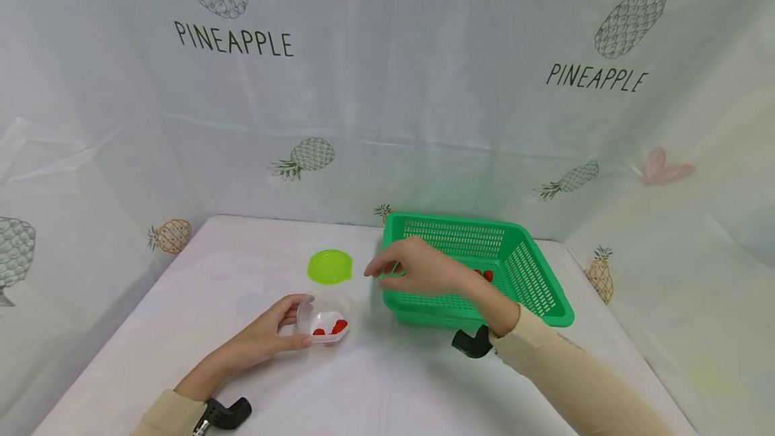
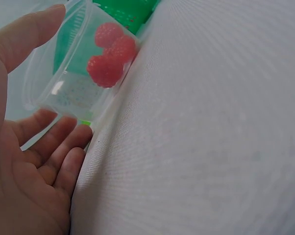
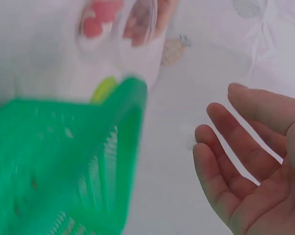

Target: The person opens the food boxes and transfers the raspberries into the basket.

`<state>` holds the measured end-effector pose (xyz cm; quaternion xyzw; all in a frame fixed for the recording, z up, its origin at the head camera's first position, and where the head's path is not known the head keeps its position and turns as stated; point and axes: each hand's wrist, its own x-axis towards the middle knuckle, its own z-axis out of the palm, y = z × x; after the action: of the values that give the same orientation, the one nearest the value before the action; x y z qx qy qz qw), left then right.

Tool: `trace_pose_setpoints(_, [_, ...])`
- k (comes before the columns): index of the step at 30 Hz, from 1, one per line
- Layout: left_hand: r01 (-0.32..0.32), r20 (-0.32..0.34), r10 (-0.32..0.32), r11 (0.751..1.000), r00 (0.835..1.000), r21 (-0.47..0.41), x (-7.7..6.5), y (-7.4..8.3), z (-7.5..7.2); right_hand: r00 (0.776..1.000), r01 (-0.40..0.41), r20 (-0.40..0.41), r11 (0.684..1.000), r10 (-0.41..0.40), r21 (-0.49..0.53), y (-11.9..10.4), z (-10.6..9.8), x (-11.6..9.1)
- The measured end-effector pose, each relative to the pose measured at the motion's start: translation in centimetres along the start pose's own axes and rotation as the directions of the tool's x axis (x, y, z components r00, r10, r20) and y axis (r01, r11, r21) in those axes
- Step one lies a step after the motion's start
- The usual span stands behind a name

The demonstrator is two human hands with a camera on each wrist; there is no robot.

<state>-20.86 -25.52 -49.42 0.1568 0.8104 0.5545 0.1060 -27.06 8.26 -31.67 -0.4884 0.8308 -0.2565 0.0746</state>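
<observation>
In the head view my left hand (image 1: 269,332) holds a small clear plastic tub (image 1: 324,305) on the table, thumb on the near side and fingers on the far side. A few red raspberries (image 2: 108,68) lie in the bottom of the tub, seen through its wall in the left wrist view. My right hand (image 1: 420,266) hovers over the left side of a green plastic basket (image 1: 454,222), fingers loosely bent. Nothing lies between those fingers (image 3: 235,139) in the right wrist view. More raspberries (image 1: 488,276) sit on the basket floor, partly hidden by the right hand.
A round lime-green lid (image 1: 329,267) lies flat behind the tub, left of the basket. The table (image 1: 363,382) has a white cover. A white curtain (image 1: 387,86) printed with pineapples hangs behind and at both sides.
</observation>
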Motion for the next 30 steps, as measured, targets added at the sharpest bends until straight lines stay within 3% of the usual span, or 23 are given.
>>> trace_pose_setpoints(4, [0.004,0.006,-0.004,1.0,1.0,-0.005,-0.1,0.1,0.1,0.999,-0.017,0.032,0.999,0.016,0.034,0.1,2.3,1.5])
trace_pose_setpoints(9, [0.012,0.015,-0.012,1.0,1.0,-0.003,0.2,0.4,0.3,0.996,-0.059,0.064,0.998,0.061,-0.028,0.5,4.3,2.8])
trace_pose_setpoints(20, [0.022,0.005,-0.022,1.0,1.0,0.006,0.3,0.3,0.2,0.987,-0.123,0.092,0.988,0.132,-0.099,0.4,7.5,4.8])
trace_pose_setpoints(30, [-0.017,0.01,0.017,1.0,1.0,-0.002,-0.2,0.5,-0.1,0.974,-0.194,0.092,0.973,0.206,-0.127,-0.5,9.4,5.7])
